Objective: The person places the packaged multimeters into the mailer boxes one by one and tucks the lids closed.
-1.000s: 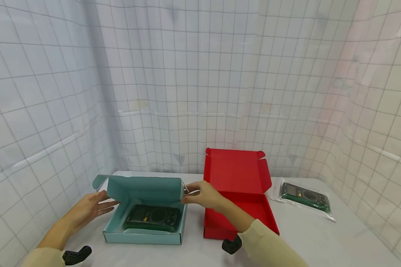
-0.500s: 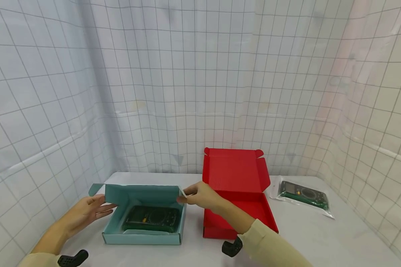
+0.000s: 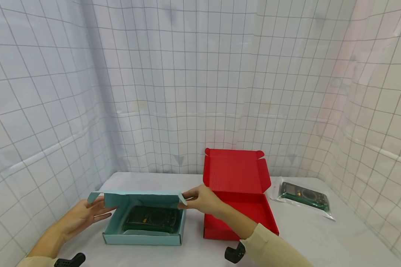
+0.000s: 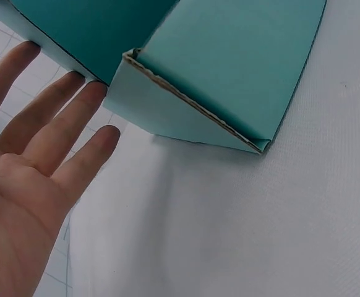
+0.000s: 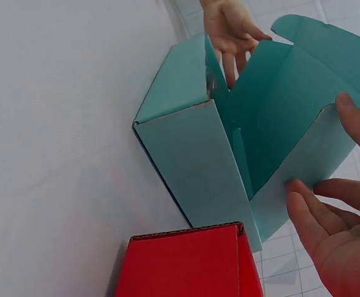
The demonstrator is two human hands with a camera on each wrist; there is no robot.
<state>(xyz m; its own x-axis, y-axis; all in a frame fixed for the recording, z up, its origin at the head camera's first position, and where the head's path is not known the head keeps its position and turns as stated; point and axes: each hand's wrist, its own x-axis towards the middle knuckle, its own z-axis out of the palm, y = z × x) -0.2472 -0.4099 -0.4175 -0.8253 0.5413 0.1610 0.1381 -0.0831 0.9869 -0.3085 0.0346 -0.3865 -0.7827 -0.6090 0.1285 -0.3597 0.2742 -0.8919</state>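
The teal cardboard box [image 3: 143, 239] stands on the table at left, its lid [image 3: 140, 192] tilted forward, partly covering it. Inside lies a dark green multimeter [image 3: 150, 219] in clear plastic. My left hand [image 3: 81, 218] is at the lid's left side, palm up; its nearly straight fingers [image 4: 75, 120] touch the lid's side flap from outside. At the right corner of the lid my right hand [image 3: 200, 200] holds the side flap: in the right wrist view its thumb [image 5: 350, 111] lies at the flap's edge, and its fingertips [image 5: 300, 192] touch the outer face.
Right of the teal box stands a red box [image 3: 235, 170] with its lid raised. Farther right, another multimeter [image 3: 304, 194] lies in a clear plastic bag on the white table [image 3: 307, 241]. Gridded white curtains [image 3: 187, 92] enclose the back and sides.
The teal lid has swung forward and down over the box, with both hands staying at its sides. The multimeters and the red box have not moved.
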